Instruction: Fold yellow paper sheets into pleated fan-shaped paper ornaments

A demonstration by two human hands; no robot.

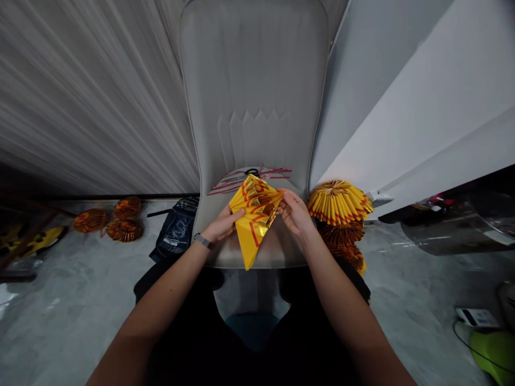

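A yellow pleated paper fan with red lines and shiny gold patches is held above the seat of a grey chair. My left hand grips its left side, thumb lying across the yellow paper. At the upper right edge, the fingers of my right hand pinch the folds. The pleats are partly spread at the top, while a flat pointed part hangs downward. Behind the paper, black-handled scissors and several thin red strips lie on the seat.
Right of the chair stands a stack of yellow and gold pleated paper rounds. More gold pleated rounds lie on the floor at left, near a dark printed bag. A white power strip and a green object are at lower right.
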